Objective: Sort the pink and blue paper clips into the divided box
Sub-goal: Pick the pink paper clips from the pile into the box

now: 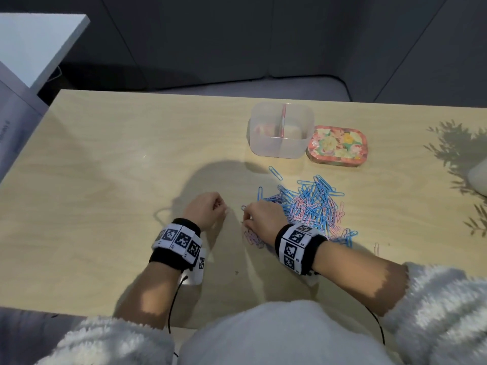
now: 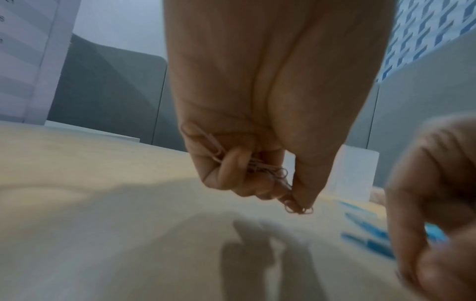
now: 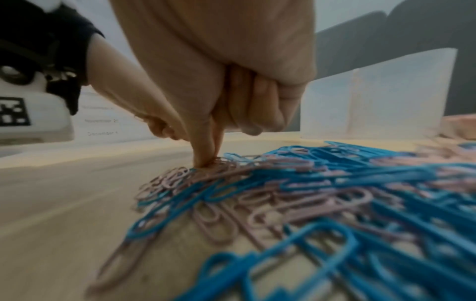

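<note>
A mixed pile of pink and blue paper clips (image 1: 311,206) lies on the wooden table (image 1: 105,167), right of centre. The clear divided box (image 1: 280,130) stands behind the pile, with pink showing in its left half. My left hand (image 1: 224,209) hovers just left of the pile and holds a small bunch of pink clips (image 2: 260,168) in its curled fingers. My right hand (image 1: 245,217) is down at the pile's left edge. Its thumb and forefinger (image 3: 207,158) pinch together on pink clips (image 3: 175,177) there, and the other fingers are curled.
A floral lid (image 1: 337,144) lies right of the box. A few blue clips (image 1: 275,173) lie loose between pile and box, and one pink clip (image 1: 376,248) lies right of the pile. A white shelf (image 1: 34,46) stands at far left, a pale object (image 1: 478,177) at the right edge.
</note>
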A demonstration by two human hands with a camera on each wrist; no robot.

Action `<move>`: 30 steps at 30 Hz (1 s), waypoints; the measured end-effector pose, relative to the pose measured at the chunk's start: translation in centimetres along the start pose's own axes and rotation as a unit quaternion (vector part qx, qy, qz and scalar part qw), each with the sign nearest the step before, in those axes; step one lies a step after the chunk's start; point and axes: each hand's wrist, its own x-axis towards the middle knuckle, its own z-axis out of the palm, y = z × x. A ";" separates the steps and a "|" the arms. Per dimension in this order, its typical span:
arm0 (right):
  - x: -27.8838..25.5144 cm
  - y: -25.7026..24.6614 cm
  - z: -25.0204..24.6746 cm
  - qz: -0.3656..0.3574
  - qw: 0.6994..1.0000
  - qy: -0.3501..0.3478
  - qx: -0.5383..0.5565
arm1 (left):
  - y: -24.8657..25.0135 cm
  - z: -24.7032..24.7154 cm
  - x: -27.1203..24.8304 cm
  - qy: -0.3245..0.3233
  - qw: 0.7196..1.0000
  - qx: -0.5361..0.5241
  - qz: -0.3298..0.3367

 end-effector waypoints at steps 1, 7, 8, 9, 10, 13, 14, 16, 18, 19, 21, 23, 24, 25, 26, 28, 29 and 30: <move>-0.1 0.2 0.1 0.007 1.000 0.001 -0.002 | 0.7 -0.7 0.5 0.009 1.000 -0.013 0.013; -1.0 1.6 0.1 -0.006 1.000 -0.023 0.000 | 8.4 -5.7 6.4 0.019 0.989 -0.098 0.107; -1.0 1.9 -0.3 -0.008 1.000 -0.024 0.015 | 9.8 -6.4 7.6 0.020 0.987 -0.121 0.105; -1.0 2.3 -0.8 -0.007 0.999 -0.021 0.034 | 11.0 -7.0 9.0 0.030 0.985 -0.142 0.095; -1.1 2.6 -1.5 -0.005 0.998 -0.012 0.056 | 12.0 -7.5 10.2 0.044 0.981 -0.171 0.084; -1.7 3.7 -3.8 0.008 0.989 0.043 0.144 | 14.2 -8.2 13.2 0.067 0.949 -0.307 0.018; -1.9 4.2 -4.6 0.015 0.982 0.060 0.176 | 14.5 -8.0 14.0 0.058 0.931 -0.361 -0.014; -2.0 5.1 -6.2 0.026 0.974 0.088 0.208 | 14.4 -7.4 15.3 0.042 0.899 -0.432 -0.060; -1.7 6.1 -7.5 0.036 0.966 0.114 0.231 | 14.1 -6.8 16.2 0.023 0.891 -0.448 -0.076; -1.5 6.5 -8.2 0.040 0.959 0.129 0.248 | 14.1 -6.7 16.4 0.018 0.900 -0.428 -0.076; -0.7 7.2 -9.4 0.051 0.944 0.150 0.289 | 14.0 -6.6 16.3 0.013 0.919 -0.389 -0.060; 0.6 7.5 -10.7 0.058 0.940 0.154 0.300 | 13.7 -6.5 16.0 0.020 0.929 -0.366 -0.039; 1.5 7.6 -11.4 0.060 0.941 0.157 0.293 | 13.5 -6.5 15.7 0.035 0.930 -0.365 -0.022; 2.5 7.6 -12.2 0.060 0.942 0.164 0.285 | 13.4 -6.6 15.3 0.053 0.928 -0.368 0.001; 3.7 7.5 -12.8 0.063 0.942 0.175 0.279 | 13.1 -6.6 14.9 0.072 0.926 -0.369 0.026; 6.0 7.0 -14.0 0.067 0.944 0.197 0.257 | 12.2 -6.9 13.5 0.109 0.923 -0.363 0.070; 7.2 6.7 -14.4 0.069 0.943 0.210 0.248 | 11.6 -6.9 12.5 0.123 0.922 -0.356 0.087; 8.3 6.3 -14.7 0.071 0.942 0.221 0.242 | 10.9 -6.8 11.4 0.131 0.925 -0.345 0.094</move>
